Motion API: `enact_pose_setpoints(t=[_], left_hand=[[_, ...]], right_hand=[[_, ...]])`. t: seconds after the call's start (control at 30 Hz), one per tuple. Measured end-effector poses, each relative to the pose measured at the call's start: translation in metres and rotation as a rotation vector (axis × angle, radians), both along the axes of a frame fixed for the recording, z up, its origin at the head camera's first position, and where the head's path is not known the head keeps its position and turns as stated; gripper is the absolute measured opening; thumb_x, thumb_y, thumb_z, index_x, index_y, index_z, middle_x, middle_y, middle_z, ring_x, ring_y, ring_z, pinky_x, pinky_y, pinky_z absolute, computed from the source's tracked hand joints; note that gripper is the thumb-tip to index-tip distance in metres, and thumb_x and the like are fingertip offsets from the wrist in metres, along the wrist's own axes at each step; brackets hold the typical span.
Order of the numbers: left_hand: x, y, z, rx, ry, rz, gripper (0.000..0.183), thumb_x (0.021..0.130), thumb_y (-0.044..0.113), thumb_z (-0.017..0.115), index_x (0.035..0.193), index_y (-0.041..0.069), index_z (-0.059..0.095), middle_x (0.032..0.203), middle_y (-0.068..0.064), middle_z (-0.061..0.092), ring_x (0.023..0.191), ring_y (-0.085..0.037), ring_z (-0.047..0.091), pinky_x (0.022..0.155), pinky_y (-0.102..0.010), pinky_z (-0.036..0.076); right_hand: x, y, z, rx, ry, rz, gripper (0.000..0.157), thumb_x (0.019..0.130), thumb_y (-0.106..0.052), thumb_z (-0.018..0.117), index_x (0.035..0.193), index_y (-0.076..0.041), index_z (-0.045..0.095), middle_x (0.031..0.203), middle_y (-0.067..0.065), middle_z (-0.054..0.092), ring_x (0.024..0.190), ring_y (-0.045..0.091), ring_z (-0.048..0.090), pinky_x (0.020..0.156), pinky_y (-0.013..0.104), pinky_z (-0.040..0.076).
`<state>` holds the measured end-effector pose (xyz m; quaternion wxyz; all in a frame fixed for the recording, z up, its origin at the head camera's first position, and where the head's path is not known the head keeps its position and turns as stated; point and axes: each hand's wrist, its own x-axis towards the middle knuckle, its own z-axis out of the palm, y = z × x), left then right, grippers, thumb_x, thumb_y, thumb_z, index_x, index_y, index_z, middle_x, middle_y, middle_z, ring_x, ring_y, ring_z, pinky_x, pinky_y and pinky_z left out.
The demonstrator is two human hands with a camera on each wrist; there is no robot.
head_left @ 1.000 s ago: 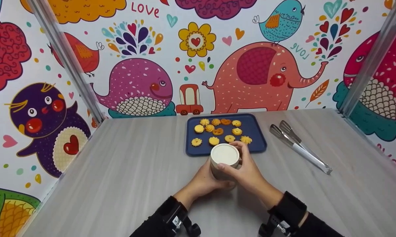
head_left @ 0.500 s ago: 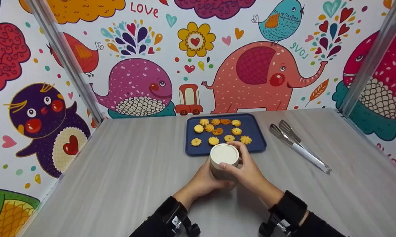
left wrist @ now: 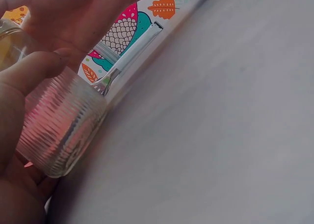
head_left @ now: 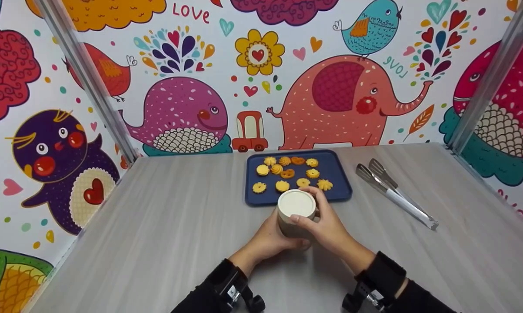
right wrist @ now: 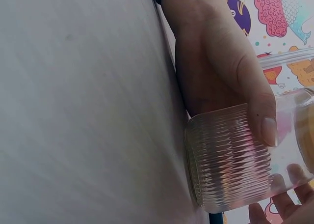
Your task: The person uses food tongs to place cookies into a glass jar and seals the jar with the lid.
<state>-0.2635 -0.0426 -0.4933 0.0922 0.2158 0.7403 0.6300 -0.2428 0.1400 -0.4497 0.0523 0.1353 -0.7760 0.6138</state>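
Note:
Between my hands a clear ribbed glass jar [left wrist: 61, 123] stands upright, its base right at the tabletop. A round pale lid [head_left: 297, 203] tops it. My left hand [head_left: 263, 237] grips the jar low on its body, with the thumb across the glass in the left wrist view. Higher up, my right hand [head_left: 324, 226] holds the jar at the lid, thumb on the near side and fingers round the far side. In the right wrist view the left thumb overlaps the ribbed wall, and the right fingertips [right wrist: 282, 204] show near the lid end.
Just beyond the jar lies a dark blue tray [head_left: 252, 200] with several cookies [head_left: 282, 186], some pretzel-shaped. Metal tongs [head_left: 396, 198] rest on the table [head_left: 170, 226] to the right. A cartoon-printed wall [head_left: 261, 95] and metal posts border the back and sides.
My right thumb has shifted very slightly along the lid's edge since a second ago. Both hands stay round the jar, and the tray and tongs keep their places.

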Motion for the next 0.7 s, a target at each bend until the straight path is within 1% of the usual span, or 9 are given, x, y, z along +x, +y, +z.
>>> enact_pose_setpoints(t=[0.13,0.33,0.4,0.47,0.57,0.7], left_hand=[[-0.0001,-0.0001,0.0004,-0.005,0.002,0.000,0.116,0.075,0.019,0.097,0.167,0.018,0.027,0.162,-0.004,0.046,0.145,-0.021,0.045,0.121,-0.048,0.036],[0.0001,-0.0002,0.0001,-0.018,0.012,0.005,0.114,0.075,0.020,0.097,0.166,0.018,0.029,0.160,-0.003,0.048,0.145,-0.021,0.045,0.121,-0.049,0.035],[0.0000,0.0001,-0.0001,-0.017,0.012,0.003,0.113,0.075,0.021,0.097,0.166,0.019,0.030,0.158,-0.003,0.050,0.144,-0.020,0.046,0.121,-0.048,0.035],[0.0001,0.0003,-0.0002,-0.023,0.017,0.003,0.113,0.075,0.022,0.097,0.166,0.020,0.030,0.157,-0.002,0.050,0.143,-0.020,0.047,0.120,-0.048,0.036],[0.0003,0.0003,0.0002,-0.028,0.021,0.006,0.114,0.074,0.022,0.098,0.166,0.021,0.030,0.157,-0.002,0.050,0.142,-0.020,0.048,0.120,-0.049,0.037],[0.0001,-0.0003,-0.0002,-0.025,0.010,0.009,0.114,0.075,0.022,0.098,0.166,0.021,0.030,0.157,-0.002,0.050,0.143,-0.020,0.048,0.120,-0.050,0.037]], right_hand=[[0.0005,0.0007,-0.0006,0.004,0.012,0.004,0.070,0.092,-0.023,0.082,0.151,-0.012,0.047,0.148,0.010,0.057,0.135,0.029,0.054,0.113,0.059,0.037],[0.0020,-0.0006,-0.0021,0.029,0.020,-0.027,0.090,0.087,-0.025,0.088,0.158,-0.015,0.034,0.147,0.017,0.051,0.136,0.033,0.053,0.114,0.062,0.038],[0.0023,-0.0011,-0.0021,0.031,0.013,-0.044,0.089,0.087,-0.025,0.089,0.156,-0.014,0.034,0.145,0.018,0.052,0.134,0.034,0.054,0.113,0.060,0.039],[0.0024,-0.0011,-0.0021,0.033,0.011,-0.052,0.084,0.087,-0.024,0.089,0.152,-0.013,0.037,0.145,0.016,0.054,0.133,0.033,0.055,0.112,0.058,0.041],[0.0020,-0.0006,-0.0018,0.030,0.017,-0.047,0.077,0.088,-0.023,0.089,0.147,-0.011,0.041,0.144,0.015,0.057,0.131,0.032,0.056,0.110,0.055,0.042],[0.0013,-0.0007,-0.0012,0.039,0.019,-0.044,0.075,0.088,-0.023,0.088,0.147,-0.010,0.042,0.143,0.013,0.058,0.128,0.031,0.057,0.108,0.053,0.043]])
